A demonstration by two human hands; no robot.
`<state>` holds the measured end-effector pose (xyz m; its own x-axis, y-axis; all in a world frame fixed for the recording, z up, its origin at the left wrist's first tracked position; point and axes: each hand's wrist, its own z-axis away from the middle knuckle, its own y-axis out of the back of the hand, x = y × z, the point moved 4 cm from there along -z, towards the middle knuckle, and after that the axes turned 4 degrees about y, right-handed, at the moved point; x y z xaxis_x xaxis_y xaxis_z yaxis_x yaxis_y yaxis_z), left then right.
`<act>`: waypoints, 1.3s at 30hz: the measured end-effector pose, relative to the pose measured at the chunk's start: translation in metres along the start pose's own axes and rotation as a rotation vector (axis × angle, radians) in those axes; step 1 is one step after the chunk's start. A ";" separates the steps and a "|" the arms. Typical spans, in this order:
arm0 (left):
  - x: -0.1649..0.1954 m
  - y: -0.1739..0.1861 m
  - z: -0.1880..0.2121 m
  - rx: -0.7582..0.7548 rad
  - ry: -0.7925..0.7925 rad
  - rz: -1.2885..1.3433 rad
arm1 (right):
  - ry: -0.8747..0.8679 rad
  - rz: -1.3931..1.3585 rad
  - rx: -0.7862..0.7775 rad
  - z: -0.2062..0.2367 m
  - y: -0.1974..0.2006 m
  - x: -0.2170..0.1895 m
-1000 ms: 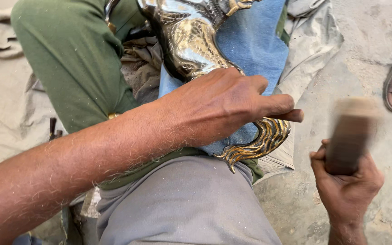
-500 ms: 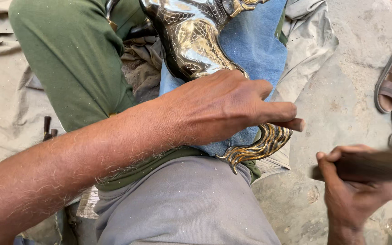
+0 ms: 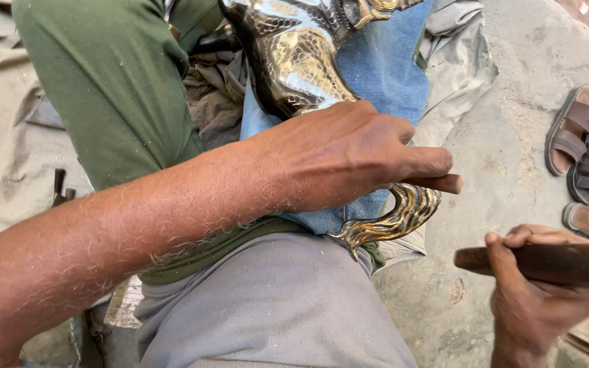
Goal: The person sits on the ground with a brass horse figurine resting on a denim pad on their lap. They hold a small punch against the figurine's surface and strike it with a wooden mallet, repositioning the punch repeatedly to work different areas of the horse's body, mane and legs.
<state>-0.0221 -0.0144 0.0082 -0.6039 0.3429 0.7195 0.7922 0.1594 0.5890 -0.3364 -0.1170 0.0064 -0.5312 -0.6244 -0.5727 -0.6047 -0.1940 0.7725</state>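
Since half a second ago, my right hand (image 3: 536, 300) has barely shifted: it keeps its fist closed around the wooden mallet (image 3: 547, 262), held level and low beside my knee, where a second ago it was raised and blurred. My left hand (image 3: 349, 157) stays curled around a thin punch (image 3: 438, 182), tip at the curled end of the brass piece (image 3: 294, 61) lying on blue cloth (image 3: 390, 75) across my lap. Much relief looks worked already; how much remains, I cannot tell.
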 end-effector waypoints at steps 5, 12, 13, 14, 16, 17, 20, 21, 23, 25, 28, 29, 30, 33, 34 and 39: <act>0.000 0.002 0.002 0.010 -0.040 -0.006 | 0.049 0.109 -0.042 -0.008 0.001 0.000; -0.002 0.003 0.002 0.019 -0.067 0.048 | -0.034 0.010 0.027 -0.017 -0.006 -0.029; -0.003 0.003 0.003 0.015 -0.049 0.041 | -0.006 0.023 0.020 -0.019 -0.006 -0.033; -0.004 0.002 0.004 0.004 -0.028 0.046 | 0.022 0.036 0.013 -0.020 -0.007 -0.038; -0.004 0.000 0.004 -0.032 -0.026 0.048 | 0.171 0.586 -0.095 -0.022 -0.011 -0.045; -0.003 0.000 0.004 -0.019 -0.056 0.034 | 0.099 0.311 -0.021 -0.024 -0.006 -0.042; -0.003 0.002 0.006 0.017 -0.058 -0.007 | 0.056 0.034 0.020 -0.023 -0.004 -0.034; -0.004 0.002 0.007 -0.002 -0.034 -0.017 | 0.130 0.314 -0.049 -0.022 -0.005 -0.033; -0.004 0.001 0.006 -0.031 -0.046 -0.016 | 0.134 0.332 -0.040 -0.016 -0.003 -0.027; -0.003 0.004 0.007 -0.016 -0.069 0.007 | 0.062 -0.050 0.038 -0.009 0.001 -0.021; -0.005 0.004 0.009 -0.048 -0.058 0.036 | 0.040 -0.051 0.026 -0.003 0.002 -0.017; -0.005 0.004 0.010 -0.052 -0.068 0.040 | 0.035 0.025 0.012 -0.002 0.003 -0.017; -0.005 0.005 0.012 -0.053 -0.077 0.042 | 0.037 0.130 -0.018 -0.003 0.002 -0.017; -0.005 0.006 0.014 -0.027 -0.112 0.046 | 0.006 0.036 0.014 -0.008 0.001 -0.020; -0.005 0.007 0.014 -0.005 -0.113 0.049 | 0.013 0.083 -0.019 -0.011 -0.001 -0.023; -0.006 0.009 0.016 0.021 -0.150 0.052 | -0.028 0.026 0.016 -0.014 -0.009 -0.041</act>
<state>-0.0101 -0.0005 0.0036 -0.5436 0.4857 0.6845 0.8245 0.1563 0.5438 -0.3003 -0.1003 0.0269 -0.5635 -0.6075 -0.5599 -0.5997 -0.1654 0.7830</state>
